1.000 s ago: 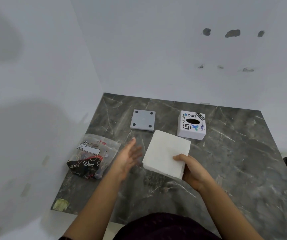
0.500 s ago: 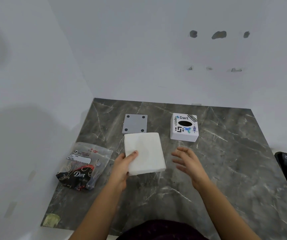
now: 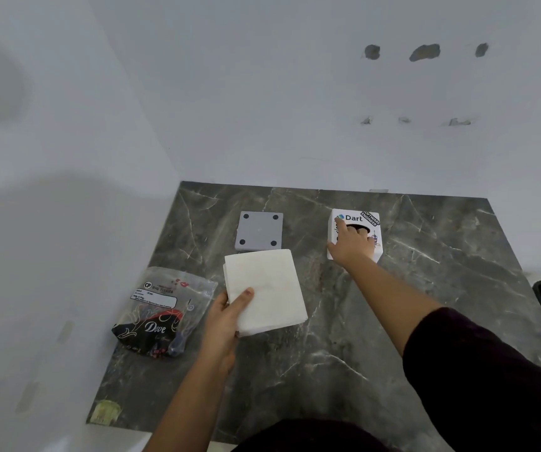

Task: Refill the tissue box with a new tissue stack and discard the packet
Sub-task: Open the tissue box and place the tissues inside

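— While my left hand (image 3: 226, 316) pinches the tissue stack (image 3: 264, 290) by its near corner, where's the right?
— My right hand (image 3: 352, 244) lies spread on the tissue box (image 3: 355, 233); grip unclear. Next, I'd guess: turn it over, load through the bottom.

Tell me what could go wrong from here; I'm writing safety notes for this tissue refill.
1. The left hand pinches the tissue stack by one corner only, so loose sheets may slide or fan out.
2. The right hand lands on top of the tissue box at full reach, which could push it away.
3. The empty packet lies near the table edge and may get knocked off.
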